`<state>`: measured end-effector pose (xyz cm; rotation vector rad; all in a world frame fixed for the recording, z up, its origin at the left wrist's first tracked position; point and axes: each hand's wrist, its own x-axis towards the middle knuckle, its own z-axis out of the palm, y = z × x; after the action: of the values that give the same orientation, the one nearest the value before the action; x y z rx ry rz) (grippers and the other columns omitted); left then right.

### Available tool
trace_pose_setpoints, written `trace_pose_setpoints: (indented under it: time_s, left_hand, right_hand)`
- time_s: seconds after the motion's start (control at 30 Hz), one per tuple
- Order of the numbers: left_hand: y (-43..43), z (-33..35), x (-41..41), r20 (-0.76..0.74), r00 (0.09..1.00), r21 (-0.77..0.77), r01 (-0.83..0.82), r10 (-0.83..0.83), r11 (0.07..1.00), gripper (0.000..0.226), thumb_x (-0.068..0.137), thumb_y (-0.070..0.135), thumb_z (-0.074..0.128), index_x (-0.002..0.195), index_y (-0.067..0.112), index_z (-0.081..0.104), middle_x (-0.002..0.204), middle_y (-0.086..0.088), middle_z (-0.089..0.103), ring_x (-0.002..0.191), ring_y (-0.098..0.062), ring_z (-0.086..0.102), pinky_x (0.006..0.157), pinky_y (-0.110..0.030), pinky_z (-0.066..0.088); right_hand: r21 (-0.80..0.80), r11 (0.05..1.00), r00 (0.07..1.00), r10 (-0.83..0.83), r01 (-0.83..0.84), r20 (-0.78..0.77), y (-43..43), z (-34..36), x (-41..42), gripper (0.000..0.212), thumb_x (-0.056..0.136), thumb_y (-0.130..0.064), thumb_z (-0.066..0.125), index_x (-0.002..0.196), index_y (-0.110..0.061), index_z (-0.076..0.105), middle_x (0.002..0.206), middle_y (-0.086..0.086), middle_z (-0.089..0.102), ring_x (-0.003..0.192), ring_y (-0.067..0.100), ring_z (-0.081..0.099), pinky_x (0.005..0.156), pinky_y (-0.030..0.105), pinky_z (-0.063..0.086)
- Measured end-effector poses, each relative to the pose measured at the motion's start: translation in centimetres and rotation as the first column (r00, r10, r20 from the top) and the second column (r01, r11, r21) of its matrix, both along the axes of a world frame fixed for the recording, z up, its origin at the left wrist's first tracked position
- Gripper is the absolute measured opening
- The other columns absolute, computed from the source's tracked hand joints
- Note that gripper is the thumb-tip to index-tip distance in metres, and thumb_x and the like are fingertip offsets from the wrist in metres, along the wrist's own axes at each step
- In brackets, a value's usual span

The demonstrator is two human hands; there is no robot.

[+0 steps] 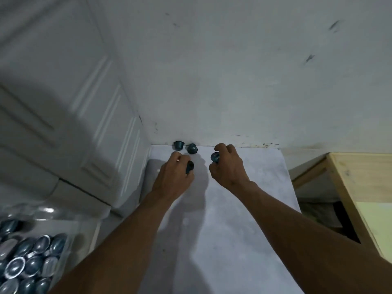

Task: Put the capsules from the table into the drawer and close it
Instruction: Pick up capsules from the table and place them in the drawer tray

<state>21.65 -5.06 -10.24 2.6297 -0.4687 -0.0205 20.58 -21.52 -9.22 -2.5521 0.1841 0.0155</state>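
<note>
Two blue-grey capsules stand on the white table (pixel 233 209) against the back wall: one at the left (pixel 178 145), one just right of it (pixel 192 148). My left hand (pixel 176 175) is curled round a dark capsule (pixel 189 167) just in front of them. My right hand (pixel 228 166) holds another blue capsule (pixel 215 157) between thumb and fingers, a little to the right. At the bottom left the open drawer (pixel 91 234) holds several blue capsules (pixel 31 257).
A white panelled cabinet (pixel 74 102) rises on the left, beside the table's edge. A pale wooden frame (pixel 350 187) stands to the right of the table, with a dark gap below it. The wall behind is marked and scuffed.
</note>
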Motion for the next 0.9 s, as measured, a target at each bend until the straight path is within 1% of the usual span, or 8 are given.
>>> trace_pose_setpoints:
  time_s: [0.07,0.17,0.3,0.37,0.53,0.63,0.77,0.9]
  left_hand:
    - [0.0,1.6,-2.2,0.023,1.0,-0.011,0.0,0.0,1.0,0.044,0.089,0.025,0.063,0.128,0.007,0.054,0.121,-0.012,0.053,0.105,-0.024,0.058,0.092,-0.031,0.05]
    - [0.4,3.6,-5.7,0.041,0.999,-0.01,-0.014,0.015,1.0,0.051,0.092,0.032,0.058,0.137,0.013,0.045,0.128,-0.007,0.052,0.116,-0.02,0.05,0.099,-0.028,0.041]
    - [1.7,5.6,-10.9,0.056,0.996,-0.082,-0.061,0.066,0.995,0.059,0.084,0.037,0.067,0.134,0.013,0.047,0.128,-0.006,0.057,0.117,-0.022,0.048,0.1,-0.029,0.036]
    - [2.5,6.7,-14.0,0.07,0.99,-0.123,-0.116,0.125,0.986,0.058,0.08,0.038,0.071,0.13,0.014,0.052,0.124,-0.004,0.059,0.113,-0.021,0.049,0.096,-0.029,0.037]
    - [5.9,8.4,-21.7,0.081,0.968,-0.237,-0.214,0.239,0.948,0.054,0.075,0.031,0.078,0.122,0.011,0.059,0.116,-0.005,0.062,0.107,-0.02,0.056,0.09,-0.022,0.037]
    - [8.7,8.9,-25.4,0.087,0.944,-0.245,-0.29,0.319,0.925,0.048,0.077,0.029,0.076,0.119,0.011,0.061,0.115,-0.005,0.062,0.106,-0.021,0.056,0.085,-0.018,0.034]
    - [12.8,9.5,-29.0,0.129,0.92,-0.217,-0.338,0.37,0.916,0.04,0.082,0.021,0.07,0.118,0.006,0.06,0.114,-0.011,0.061,0.108,-0.027,0.055,0.089,-0.026,0.036]
    - [18.0,9.9,-31.6,0.123,0.892,-0.222,-0.402,0.434,0.888,0.048,0.084,0.02,0.068,0.128,0.01,0.052,0.127,-0.008,0.057,0.115,-0.024,0.052,0.098,-0.029,0.036]
  right_hand:
    - [-0.017,1.0,0.999,0.02,-0.02,0.041,0.0,1.3,-2.3,0.045,0.083,-0.009,0.057,0.127,-0.005,0.047,0.119,0.015,0.049,0.099,0.033,0.054,0.078,0.026,0.038]
    - [-0.035,0.998,0.994,0.05,-0.047,0.099,0.0,2.8,-5.8,0.043,0.084,-0.011,0.057,0.125,-0.003,0.051,0.119,0.014,0.052,0.105,0.03,0.053,0.082,0.027,0.04]
    - [-0.06,0.995,0.978,0.09,-0.08,0.19,0.3,3.8,-10.6,0.033,0.08,-0.011,0.059,0.112,-0.003,0.059,0.106,0.013,0.057,0.096,0.029,0.055,0.074,0.026,0.039]
    - [-0.048,0.993,0.964,0.115,-0.106,0.24,1.1,4.4,-13.2,0.035,0.078,-0.011,0.062,0.113,-0.004,0.058,0.105,0.012,0.058,0.093,0.028,0.055,0.075,0.028,0.041]
    - [-0.014,0.977,0.931,0.206,-0.212,0.301,4.7,6.0,-19.5,0.045,0.081,-0.012,0.063,0.125,-0.006,0.055,0.115,0.013,0.057,0.102,0.028,0.056,0.085,0.03,0.044]
    - [-0.006,0.963,0.919,0.259,-0.269,0.299,7.5,6.7,-22.8,0.042,0.081,-0.007,0.063,0.122,-0.005,0.056,0.111,0.014,0.056,0.098,0.027,0.056,0.081,0.026,0.042]
    - [-0.011,0.943,0.901,0.32,-0.332,0.293,11.4,7.6,-25.5,0.04,0.079,-0.004,0.064,0.118,-0.004,0.055,0.111,0.014,0.054,0.097,0.028,0.055,0.077,0.023,0.037]
    - [-0.006,0.928,0.886,0.357,-0.372,0.295,16.6,8.2,-27.2,0.042,0.081,-0.005,0.063,0.123,-0.01,0.054,0.113,0.013,0.054,0.098,0.029,0.056,0.083,0.027,0.043]
